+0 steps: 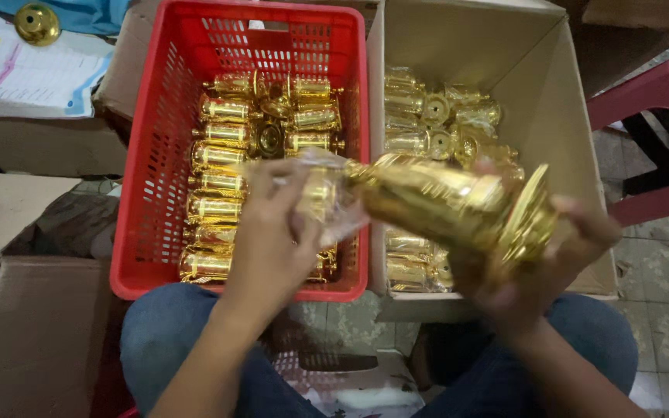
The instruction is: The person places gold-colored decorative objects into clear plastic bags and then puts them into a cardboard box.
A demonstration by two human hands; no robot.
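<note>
My right hand (540,267) grips a shiny gold trophy-like piece (443,203) by its flared round base, holding it sideways over the gap between two containers. My left hand (272,236) is closed on a clear plastic wrapper (327,197) that covers the narrow end of that gold piece. Both hands are blurred by motion. Below them are my knees in blue jeans.
A red plastic crate (149,170) holds several gold pieces lying in rows. To its right a cardboard box (551,116) holds more gold pieces in clear wrap. Cardboard boxes (32,333) stand at left, a printed sheet (25,73) and a gold cap (36,23) at top left, a red stool (652,85) at right.
</note>
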